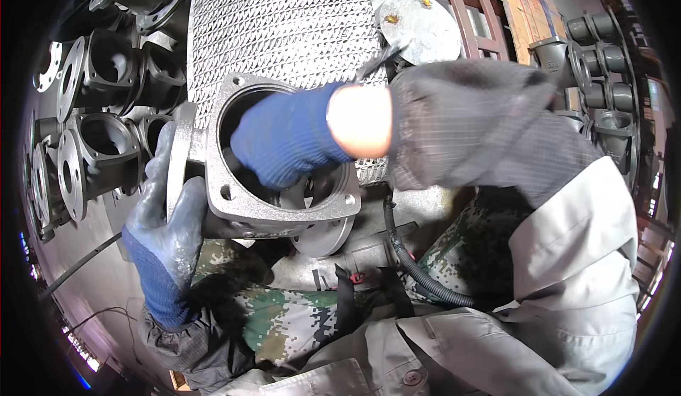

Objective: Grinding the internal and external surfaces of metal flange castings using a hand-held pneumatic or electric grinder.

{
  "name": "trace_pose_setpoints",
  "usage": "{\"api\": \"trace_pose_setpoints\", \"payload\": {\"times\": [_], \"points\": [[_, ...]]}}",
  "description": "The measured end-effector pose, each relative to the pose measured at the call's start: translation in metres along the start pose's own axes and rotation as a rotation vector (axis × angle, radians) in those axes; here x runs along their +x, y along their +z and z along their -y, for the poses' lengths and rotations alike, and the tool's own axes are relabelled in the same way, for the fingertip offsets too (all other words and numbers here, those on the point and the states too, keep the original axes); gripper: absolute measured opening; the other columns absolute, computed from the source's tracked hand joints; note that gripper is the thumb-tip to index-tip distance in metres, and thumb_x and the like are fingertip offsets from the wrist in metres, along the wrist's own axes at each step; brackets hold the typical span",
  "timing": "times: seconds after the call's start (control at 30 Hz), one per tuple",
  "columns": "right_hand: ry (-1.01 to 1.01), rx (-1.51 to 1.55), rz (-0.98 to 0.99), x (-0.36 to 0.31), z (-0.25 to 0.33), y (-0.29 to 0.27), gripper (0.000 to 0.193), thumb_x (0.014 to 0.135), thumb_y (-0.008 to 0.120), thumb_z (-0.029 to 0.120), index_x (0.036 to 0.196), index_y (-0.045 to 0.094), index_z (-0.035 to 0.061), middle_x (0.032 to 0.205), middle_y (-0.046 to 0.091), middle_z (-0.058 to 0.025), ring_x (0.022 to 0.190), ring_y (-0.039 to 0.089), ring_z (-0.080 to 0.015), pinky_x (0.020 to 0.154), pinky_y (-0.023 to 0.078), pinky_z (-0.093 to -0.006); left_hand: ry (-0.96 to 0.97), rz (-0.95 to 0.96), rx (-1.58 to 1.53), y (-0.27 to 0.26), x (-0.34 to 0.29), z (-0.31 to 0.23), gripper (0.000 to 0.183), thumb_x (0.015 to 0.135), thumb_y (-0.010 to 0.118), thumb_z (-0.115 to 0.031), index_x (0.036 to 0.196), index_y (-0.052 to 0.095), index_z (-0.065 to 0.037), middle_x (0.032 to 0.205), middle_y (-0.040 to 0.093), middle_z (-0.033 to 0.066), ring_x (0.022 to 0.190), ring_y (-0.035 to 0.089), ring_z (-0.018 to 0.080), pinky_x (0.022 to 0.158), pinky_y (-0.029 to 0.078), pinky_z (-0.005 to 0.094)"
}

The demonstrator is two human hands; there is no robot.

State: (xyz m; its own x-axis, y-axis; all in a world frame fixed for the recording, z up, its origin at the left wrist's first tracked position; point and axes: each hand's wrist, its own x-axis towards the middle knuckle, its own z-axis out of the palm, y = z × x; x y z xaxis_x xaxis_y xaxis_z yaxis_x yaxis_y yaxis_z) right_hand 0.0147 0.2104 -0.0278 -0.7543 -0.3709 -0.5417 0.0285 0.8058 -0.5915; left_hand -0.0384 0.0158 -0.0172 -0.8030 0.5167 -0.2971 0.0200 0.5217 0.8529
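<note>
Mesh-topped worktop (284,27) runs from centre to 12 o'clock, partly covered. Stack of dark flanged castings (99,112) at 9 o'clock, more castings (603,56) at 2 o'clock, both cut off by the fisheye rim. Grey cast housing (284,204) w/ square bolt flange sits at centre, above the lap, tilted toward the camera. Right hand (287,144), blue glove, reaches into its round bore; fingertips hidden inside, so can't tell its grip. Left hand (167,212), grey-blue glove, at 8 o'clock, wrapped around housing's side flange, holding it.
</note>
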Motion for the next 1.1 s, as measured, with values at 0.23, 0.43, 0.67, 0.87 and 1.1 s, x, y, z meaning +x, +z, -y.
{"api": "trace_pose_setpoints", "payload": {"times": [0.23,0.43,0.67,0.87,1.1], "points": [[0.153,-0.021,0.002,-0.019,-0.014,0.0,0.021,0.078,0.06,0.014,0.087,0.07,-0.0018,0.086,0.068,-0.0203,0.076,0.067,-0.0334,0.066,0.054,-0.0405,0.076,-0.021,0.012,0.012,-0.001,0.009,0.039,0.087,0.056,-0.002,0.125,0.055,0.006,0.113,0.062,0.0069,0.099,0.056,0.0108,0.09,0.043,0.0241],[0.024,-0.374,-0.659,-0.127,-0.052,0.016,0.033,0.075,0.055,-0.004,0.105,0.065,0.0068,0.085,0.066,-0.0132,0.069,0.064,-0.0272,0.066,0.052,-0.0376,0.146,0.047,0.029,0.014,0.004,0.003,0.043,0.085,0.055,0.002,0.127,0.054,0.006,0.125,0.057,0.0131,0.11,0.054,0.0159,0.096,0.042,0.0282],[0.031,-0.192,-0.853,-0.152,-0.071,0.057,0.047,0.078,0.059,-0.003,0.123,0.059,0.0113,0.083,0.064,-0.0143,0.062,0.058,-0.0257,0.061,0.048,-0.0331,0.214,0.019,0.293,-0.004,0.0,0.019,0.048,0.083,0.05,0.006,0.132,0.052,0.003,0.135,0.053,0.0161,0.117,0.053,0.0173,0.099,0.041,0.0294],[0.02,0.035,-0.929,-0.16,-0.084,0.077,0.053,0.074,0.06,-0.009,0.123,0.061,0.0122,0.075,0.063,-0.0104,0.061,0.058,-0.0206,0.059,0.047,-0.0315,0.265,-0.044,0.45,-0.013,0.002,0.037,0.045,0.083,0.054,0.007,0.128,0.054,0.005,0.125,0.059,0.0134,0.106,0.056,0.015,0.09,0.044,0.0261],[0.053,0.057,-0.897,-0.163,-0.084,0.071,0.048,0.075,0.061,-0.007,0.121,0.062,0.0068,0.078,0.064,-0.0122,0.064,0.061,-0.0216,0.061,0.047,-0.0302,0.147,-0.162,0.283,-0.016,-0.003,0.045,0.042,0.07,0.061,0.007,0.111,0.063,-0.002,0.104,0.063,0.019,0.082,0.067,0.0283,0.069,0.053,0.0316]]}}
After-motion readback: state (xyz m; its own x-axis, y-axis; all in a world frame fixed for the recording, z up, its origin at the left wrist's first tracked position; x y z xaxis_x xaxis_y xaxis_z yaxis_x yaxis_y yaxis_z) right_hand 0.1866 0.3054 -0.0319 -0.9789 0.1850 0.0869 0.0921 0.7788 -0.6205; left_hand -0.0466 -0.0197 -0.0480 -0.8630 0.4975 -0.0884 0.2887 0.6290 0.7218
